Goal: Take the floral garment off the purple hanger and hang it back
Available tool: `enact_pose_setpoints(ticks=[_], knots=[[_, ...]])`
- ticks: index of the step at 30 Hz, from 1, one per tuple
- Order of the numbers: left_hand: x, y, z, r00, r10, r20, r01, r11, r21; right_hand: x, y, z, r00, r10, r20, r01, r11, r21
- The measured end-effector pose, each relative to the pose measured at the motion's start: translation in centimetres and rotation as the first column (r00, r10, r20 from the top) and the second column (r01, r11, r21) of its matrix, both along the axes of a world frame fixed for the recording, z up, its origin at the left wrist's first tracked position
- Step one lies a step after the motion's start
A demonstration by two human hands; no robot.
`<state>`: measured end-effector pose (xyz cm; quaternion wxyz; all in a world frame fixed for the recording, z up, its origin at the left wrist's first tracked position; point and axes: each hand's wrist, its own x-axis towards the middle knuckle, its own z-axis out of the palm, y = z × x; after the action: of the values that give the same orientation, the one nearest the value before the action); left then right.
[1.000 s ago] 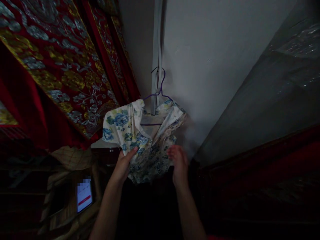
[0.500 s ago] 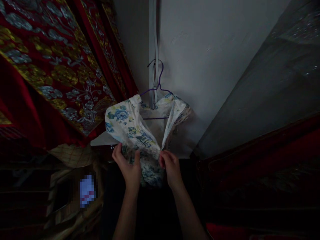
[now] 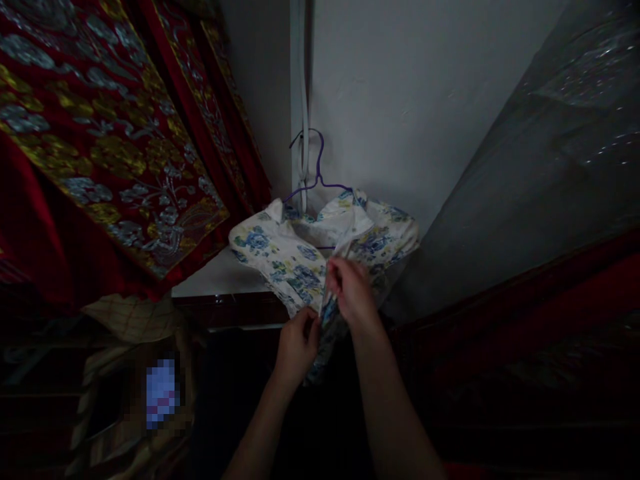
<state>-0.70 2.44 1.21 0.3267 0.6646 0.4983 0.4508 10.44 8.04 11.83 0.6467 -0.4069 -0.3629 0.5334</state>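
A white shirt (image 3: 300, 257) with blue and yellow flowers hangs on a thin purple hanger (image 3: 319, 179). Its collar gapes at the neck, and the front edges come together lower down. My left hand (image 3: 299, 340) is closed in a pinch on the shirt's front edge near the lower middle. Higher up and to the right, my right hand (image 3: 353, 290) pinches the front opening below the collar. Whatever small fastening may lie under the fingertips is hidden. The shirt's lower part is dark and partly behind my hands.
The hanger's hook is on a pale strap (image 3: 303, 87) against the white wall (image 3: 400, 100). At left hangs a red cloth (image 3: 145, 153) with gold and silver embroidery. Clear plastic sheeting (image 3: 540, 147) covers the right side. A woven basket-like thing (image 3: 80, 400) stands low at left.
My left hand has moved right and closed on the shirt's front edge. The right hand has risen along the opening. The shirt's right shoulder side has spread outward.
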Motion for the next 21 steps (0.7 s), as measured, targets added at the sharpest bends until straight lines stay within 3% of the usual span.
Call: enact_pose_setpoints(ticks=[3,6,8,11,13,16,19,21], knots=[[0.4,0.9,-0.3,0.978,-0.011,-0.207,0.006,1.000,-0.024,0.5,3.8,5.8,0.999,-0.020,-0.035,0.024,0.995,0.098],[-0.5,2.1,1.2,0.900,-0.057,-0.432,0.039,0.998,-0.049,0.4,5.0,8.5,0.998,-0.036,0.042,0.028,0.984,0.176],[-1.5,2.9,3.5,0.880,-0.097,-0.466,0.086,0.995,-0.044,0.2,4.3,8.1,0.992,-0.030,0.122,0.007,0.983,0.185],[-2.6,4.4,8.5,0.973,-0.056,-0.223,0.101,0.976,0.195,-0.1,2.5,6.5,0.973,-0.016,0.229,-0.030,0.980,0.195],[-2.7,5.4,12.0,0.999,-0.008,-0.047,0.028,0.903,0.430,-0.1,1.6,6.1,0.960,0.014,0.281,-0.081,0.970,0.231],[-2.2,7.0,16.1,0.995,0.059,-0.077,0.006,0.754,0.657,-0.1,1.1,6.7,0.940,0.037,0.338,-0.152,0.935,0.319],[-2.5,8.5,17.9,0.986,0.125,-0.108,-0.004,0.668,0.744,-0.1,1.8,6.7,0.918,-0.041,0.394,-0.124,0.915,0.383],[-3.9,9.4,18.1,0.992,0.124,-0.026,-0.067,0.689,0.722,-0.2,2.5,5.4,0.879,-0.103,0.465,-0.085,0.927,0.366]])
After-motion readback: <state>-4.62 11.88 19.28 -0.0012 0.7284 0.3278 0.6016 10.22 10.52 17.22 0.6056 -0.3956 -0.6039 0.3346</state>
